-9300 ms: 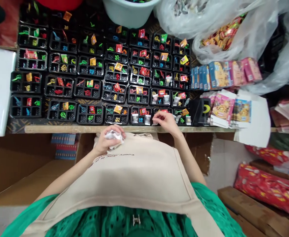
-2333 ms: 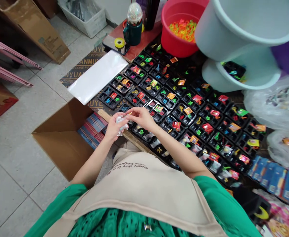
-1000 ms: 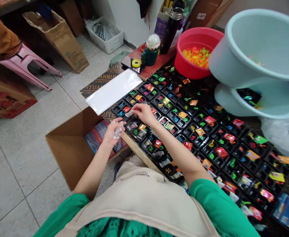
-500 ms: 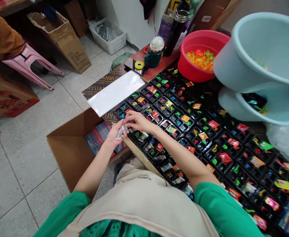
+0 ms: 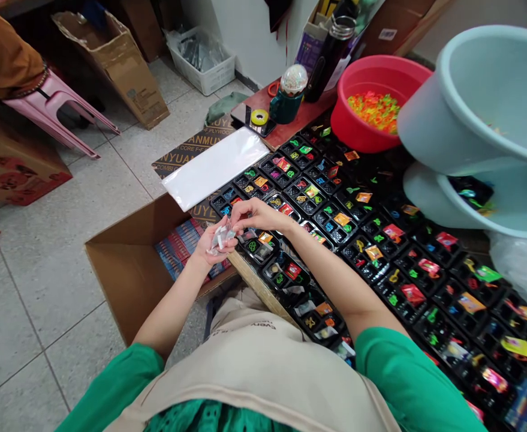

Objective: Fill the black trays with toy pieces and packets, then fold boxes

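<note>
My left hand point(image 5: 212, 247) is closed around a bunch of small clear sachets point(image 5: 220, 236), held over the table's near left corner. My right hand point(image 5: 258, 216) meets it, fingertips pinching at a sachet at the top of the bunch. Just beyond and to the right lie rows of black compartment trays point(image 5: 285, 271) holding small coloured toys and bright packets. The nearest trays also hold a clear sachet each.
An open cardboard box point(image 5: 126, 264) with flat packs inside stands on the floor at left. A white sheet stack point(image 5: 216, 168) lies at the table's far left. A red basin point(image 5: 371, 102) of neon pieces and pale blue tubs point(image 5: 479, 114) stand behind the trays.
The view swung left along the table. My right hand set a sachet in a far-left tray, then came back to the bunch in my left hand.
</note>
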### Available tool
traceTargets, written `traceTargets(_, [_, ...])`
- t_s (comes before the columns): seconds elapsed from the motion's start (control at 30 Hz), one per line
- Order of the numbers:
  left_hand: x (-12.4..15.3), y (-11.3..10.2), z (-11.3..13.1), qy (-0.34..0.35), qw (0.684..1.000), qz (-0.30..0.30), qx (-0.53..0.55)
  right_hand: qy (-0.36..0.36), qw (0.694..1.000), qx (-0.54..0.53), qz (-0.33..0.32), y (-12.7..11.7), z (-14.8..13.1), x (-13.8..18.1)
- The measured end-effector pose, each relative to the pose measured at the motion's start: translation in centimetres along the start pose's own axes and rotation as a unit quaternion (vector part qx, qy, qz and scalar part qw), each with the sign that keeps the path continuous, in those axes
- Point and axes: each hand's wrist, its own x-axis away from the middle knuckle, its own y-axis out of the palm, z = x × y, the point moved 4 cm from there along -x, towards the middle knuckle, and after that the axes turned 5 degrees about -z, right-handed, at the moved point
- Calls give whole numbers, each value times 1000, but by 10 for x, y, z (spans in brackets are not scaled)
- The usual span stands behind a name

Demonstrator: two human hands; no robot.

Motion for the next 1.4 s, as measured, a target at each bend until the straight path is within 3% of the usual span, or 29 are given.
traceTargets(0.1, [1,-5,6,30,999,23,-15,-6,993,36,115,-27,1,-10])
traceTargets(0.2, [1,-13,14,86,994,64,-6,41,961,167,216,-51,13,-34])
traceTargets(0.37, [2,-16,15,112,991,67,8,133,896,389,168,-51,43,-78])
traceTargets(0.47, [3,-16,18,125,989,80,19,120,869,451,164,-41,39,-77])
traceTargets(0.57, [-2,-14,23,129,985,116,27,37,898,403,175,-27,16,-56])
traceTargets(0.67, [-14,-6,25,113,985,123,36,-39,944,322,68,-7,-7,-31])
traceTargets(0.77, [-26,7,20,64,991,104,54,-46,961,273,-1,2,-14,-10])
traceTargets(0.9, [-34,22,8,11,994,66,85,-29,973,223,56,-6,-11,10])
traceTargets(1.07, [-44,32,5,45,994,85,55,-12,957,272,102,-16,-11,21])
traceTargets(1.23, [-53,39,7,30,997,68,32,-17,925,359,126,-19,-26,19])
traceTargets(1.4, [-50,37,15,27,998,55,17,-14,887,378,264,-43,-33,19])
